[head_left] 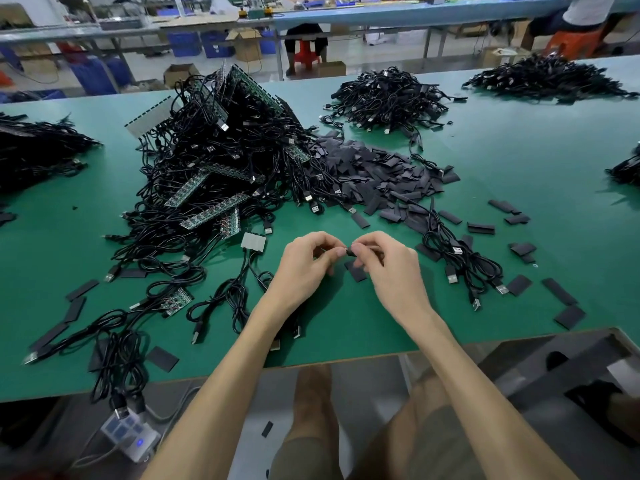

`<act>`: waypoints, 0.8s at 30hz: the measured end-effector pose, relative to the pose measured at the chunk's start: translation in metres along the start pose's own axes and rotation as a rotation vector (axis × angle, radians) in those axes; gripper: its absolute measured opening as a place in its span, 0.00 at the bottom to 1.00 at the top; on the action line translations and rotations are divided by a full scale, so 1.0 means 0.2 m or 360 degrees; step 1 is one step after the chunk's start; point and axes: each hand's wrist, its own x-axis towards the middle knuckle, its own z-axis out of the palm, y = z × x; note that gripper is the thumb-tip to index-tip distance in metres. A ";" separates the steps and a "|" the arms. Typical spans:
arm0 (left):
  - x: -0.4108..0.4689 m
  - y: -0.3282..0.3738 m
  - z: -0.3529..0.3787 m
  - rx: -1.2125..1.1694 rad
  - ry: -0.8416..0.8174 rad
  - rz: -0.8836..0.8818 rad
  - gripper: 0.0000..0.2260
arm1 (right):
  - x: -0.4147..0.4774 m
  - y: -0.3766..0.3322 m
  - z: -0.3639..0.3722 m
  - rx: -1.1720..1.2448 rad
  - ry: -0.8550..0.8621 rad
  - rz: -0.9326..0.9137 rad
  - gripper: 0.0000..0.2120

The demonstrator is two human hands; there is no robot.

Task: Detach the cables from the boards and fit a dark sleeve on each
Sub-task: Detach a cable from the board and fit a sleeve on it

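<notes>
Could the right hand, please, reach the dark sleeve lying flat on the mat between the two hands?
Probably yes: the dark sleeve lies uncovered close beside the right hand, though its fingers pinch a small dark piece.

Black cables on green boards lie heaped beyond the left hand, flat dark sleeves beyond the right hand. Both hands pinch one small dark piece.
</notes>
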 end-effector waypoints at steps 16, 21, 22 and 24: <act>-0.01 0.02 -0.01 -0.0108 -0.0124 -0.0009 0.09 | 0.02 0.03 -0.04 0.0786 -0.0107 0.0112 0.09; -0.01 0.01 -0.01 -0.0127 -0.0121 0.0005 0.07 | 0.02 0.03 -0.04 0.0780 -0.0112 0.0118 0.07; -0.01 0.01 -0.01 -0.0130 -0.0122 0.0004 0.07 | 0.03 0.04 -0.04 0.0769 -0.0109 0.0116 0.07; -0.01 0.01 -0.01 -0.0132 -0.0126 0.0001 0.08 | 0.03 0.04 -0.04 0.0728 -0.0113 0.0104 0.06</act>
